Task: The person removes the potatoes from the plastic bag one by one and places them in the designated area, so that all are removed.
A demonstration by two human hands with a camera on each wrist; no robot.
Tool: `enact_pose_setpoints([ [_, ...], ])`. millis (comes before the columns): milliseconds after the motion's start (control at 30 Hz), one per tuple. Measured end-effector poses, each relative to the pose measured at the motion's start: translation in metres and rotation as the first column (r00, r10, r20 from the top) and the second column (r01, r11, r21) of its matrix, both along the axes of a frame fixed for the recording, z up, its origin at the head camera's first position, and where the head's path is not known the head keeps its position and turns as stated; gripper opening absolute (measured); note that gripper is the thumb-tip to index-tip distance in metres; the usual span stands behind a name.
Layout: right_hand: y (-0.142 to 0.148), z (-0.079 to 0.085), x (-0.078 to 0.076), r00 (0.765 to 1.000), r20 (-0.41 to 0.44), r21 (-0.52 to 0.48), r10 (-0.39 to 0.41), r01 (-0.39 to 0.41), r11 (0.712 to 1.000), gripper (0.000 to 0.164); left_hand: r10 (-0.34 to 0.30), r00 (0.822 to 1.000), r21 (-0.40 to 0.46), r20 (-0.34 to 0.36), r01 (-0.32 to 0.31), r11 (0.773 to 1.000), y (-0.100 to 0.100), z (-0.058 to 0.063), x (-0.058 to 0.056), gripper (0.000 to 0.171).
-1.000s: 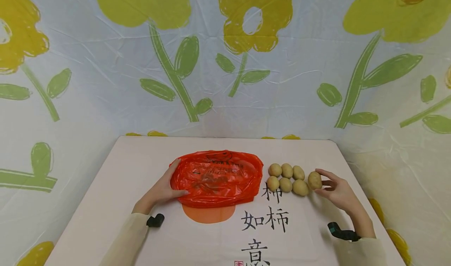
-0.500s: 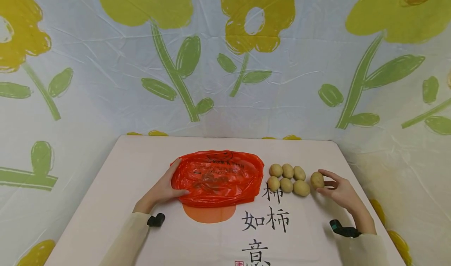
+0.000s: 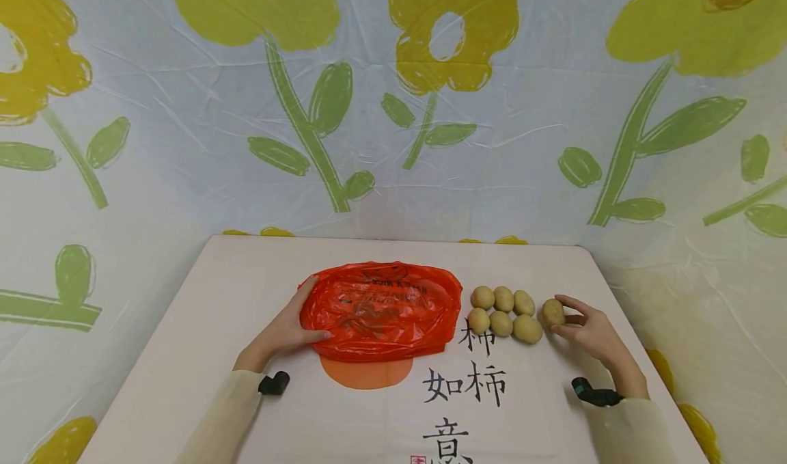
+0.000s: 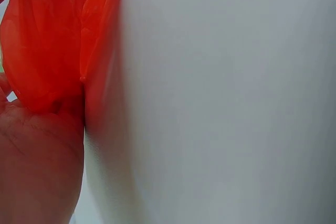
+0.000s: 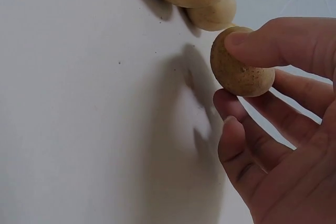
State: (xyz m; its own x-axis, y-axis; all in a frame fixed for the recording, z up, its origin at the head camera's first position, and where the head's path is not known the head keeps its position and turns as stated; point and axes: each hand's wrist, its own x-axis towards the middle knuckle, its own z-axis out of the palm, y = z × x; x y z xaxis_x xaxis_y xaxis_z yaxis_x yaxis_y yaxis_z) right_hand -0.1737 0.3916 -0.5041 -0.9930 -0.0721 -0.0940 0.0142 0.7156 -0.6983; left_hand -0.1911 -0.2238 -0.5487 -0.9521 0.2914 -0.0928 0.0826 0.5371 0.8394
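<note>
A potato is pinched in the right hand; the red bag is pressed flat-fingered by the left hand. Bag opening judged next.

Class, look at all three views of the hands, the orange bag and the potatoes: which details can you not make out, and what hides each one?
- Orange bag: contents, hidden by crumpled plastic, head view.
- Left hand: fingers cut off by the frame edge, left wrist view.
- Held potato: its far side, covered by right hand.
- Bag print: too small, head view.
</note>
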Motion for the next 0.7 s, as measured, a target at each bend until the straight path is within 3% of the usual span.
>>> enact_pose_setpoints([
  [700, -0.003, -0.009, -0.016, 1.000, -0.016, -0.017, 0.017, -0.018, 1.000, 0.070, 0.000, 1.000, -0.010, -0.011, 0.000, 1.000, 0.000, 0.002, 0.002, 0.125],
])
